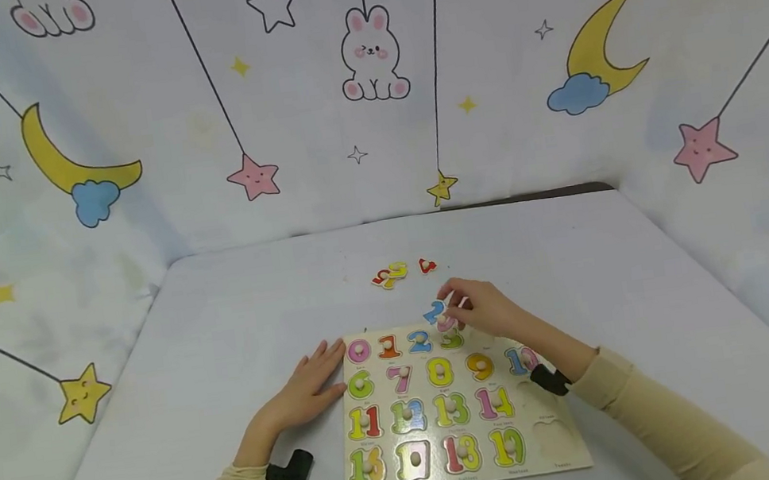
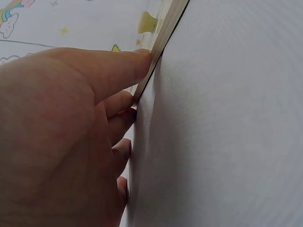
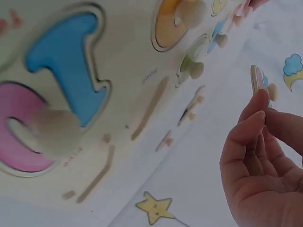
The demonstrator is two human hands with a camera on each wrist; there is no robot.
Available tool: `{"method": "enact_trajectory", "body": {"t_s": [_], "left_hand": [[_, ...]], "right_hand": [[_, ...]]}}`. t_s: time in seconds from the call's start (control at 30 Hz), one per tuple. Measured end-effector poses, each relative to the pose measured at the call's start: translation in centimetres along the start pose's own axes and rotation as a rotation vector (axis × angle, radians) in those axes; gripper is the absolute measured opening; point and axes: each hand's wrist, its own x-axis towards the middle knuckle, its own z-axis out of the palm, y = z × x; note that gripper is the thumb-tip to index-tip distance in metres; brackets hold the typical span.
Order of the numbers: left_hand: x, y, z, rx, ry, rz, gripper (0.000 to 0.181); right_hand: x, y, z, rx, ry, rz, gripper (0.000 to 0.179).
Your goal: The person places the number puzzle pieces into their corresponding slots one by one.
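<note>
My right hand [image 1: 482,308] pinches a wooden number piece [image 1: 434,312], a blue 2 beside a pink 0, above the back edge of the puzzle board [image 1: 421,395]. In the right wrist view, its thumb and fingertips meet at the piece, seen nearly edge-on with its round knob. Knobbed number pieces sit in rows on the board, among them a blue-and-pink 10 [image 3: 66,52]. My left hand [image 1: 309,385] lies with extended fingers on the table, its thumb [image 2: 128,66] touching the board's left edge.
Behind the board lie a red 4 piece [image 1: 427,266] and a small overlapping cluster of red and yellow pieces [image 1: 395,271]. A shaped recess [image 1: 553,443] shows at the board's front right. The white table [image 1: 255,304] meets a patterned cloth backdrop [image 1: 312,121].
</note>
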Motion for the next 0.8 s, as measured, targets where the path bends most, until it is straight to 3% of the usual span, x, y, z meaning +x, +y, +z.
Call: {"method": "enact_trajectory", "body": {"t_s": [0.2, 0.5, 0.8], "left_hand": [[0.0, -0.2, 0.1, 0.000, 0.000, 0.001, 0.063], [0.0, 0.0, 0.1, 0.004, 0.006, -0.001, 0.063], [0.0, -0.1, 0.0, -0.002, 0.001, -0.009, 0.062]], "right_hand": [[-3.3, 1.3, -0.6, 0.042, -0.036, 0.030, 0.013], [-6.4, 3.7, -2.6, 0.055, -0.044, 0.082, 0.011], [-9.6, 5.3, -3.6, 0.132, -0.182, 0.082, 0.011]]}}
